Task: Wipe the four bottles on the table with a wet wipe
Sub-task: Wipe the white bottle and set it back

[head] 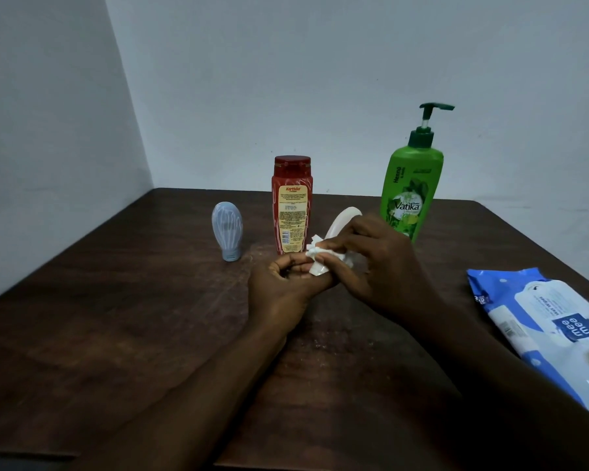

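Note:
Both hands meet at the middle of the table around a crumpled white wet wipe [320, 257]. My left hand [286, 287] lies palm up with curled fingers holding the wipe's lower end. My right hand [378, 263] pinches the wipe's upper part between thumb and fingers. A white bottle [341, 222] leans just behind my right hand, its lower part hidden; whether a hand holds it I cannot tell. A red bottle [291, 205] stands upright to its left. Further left a small blue-grey bottle [227, 231] stands on its cap. A tall green pump bottle [412, 192] stands behind my right hand.
A blue and white pack of wet wipes [541, 328] lies flat at the right edge of the dark wooden table [116, 317]. Pale walls meet in a corner behind the table's far left edge.

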The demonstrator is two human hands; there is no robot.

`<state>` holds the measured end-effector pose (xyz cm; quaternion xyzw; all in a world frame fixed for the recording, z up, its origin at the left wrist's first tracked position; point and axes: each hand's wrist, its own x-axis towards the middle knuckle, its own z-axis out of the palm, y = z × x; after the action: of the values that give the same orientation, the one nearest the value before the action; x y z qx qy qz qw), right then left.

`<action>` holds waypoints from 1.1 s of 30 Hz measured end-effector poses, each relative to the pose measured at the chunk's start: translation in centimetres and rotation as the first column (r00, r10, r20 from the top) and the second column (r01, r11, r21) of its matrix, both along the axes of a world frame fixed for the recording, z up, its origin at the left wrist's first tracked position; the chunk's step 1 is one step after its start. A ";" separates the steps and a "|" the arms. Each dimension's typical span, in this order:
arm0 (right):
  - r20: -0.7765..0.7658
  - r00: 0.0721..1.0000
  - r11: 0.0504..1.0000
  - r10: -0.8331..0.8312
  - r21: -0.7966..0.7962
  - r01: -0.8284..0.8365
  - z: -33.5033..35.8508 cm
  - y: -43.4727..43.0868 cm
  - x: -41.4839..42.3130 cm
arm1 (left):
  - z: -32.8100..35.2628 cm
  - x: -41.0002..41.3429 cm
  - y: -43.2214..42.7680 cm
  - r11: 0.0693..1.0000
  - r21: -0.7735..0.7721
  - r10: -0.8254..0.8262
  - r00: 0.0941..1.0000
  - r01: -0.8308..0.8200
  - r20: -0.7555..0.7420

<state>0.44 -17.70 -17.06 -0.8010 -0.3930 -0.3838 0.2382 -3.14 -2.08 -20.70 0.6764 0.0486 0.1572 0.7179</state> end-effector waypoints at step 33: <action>-0.001 0.983 0.981 -0.182 0.064 0.181 0.2 1.2 -1.2 | 1.2 -1.0 2.3 0.697 0.562 0.044 0.808 -0.446 0.587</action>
<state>-0.80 -16.52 -16.90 -0.8244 -0.3065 -0.4183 0.2267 -4.14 0.22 -19.46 0.8051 -0.1185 0.4429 0.3763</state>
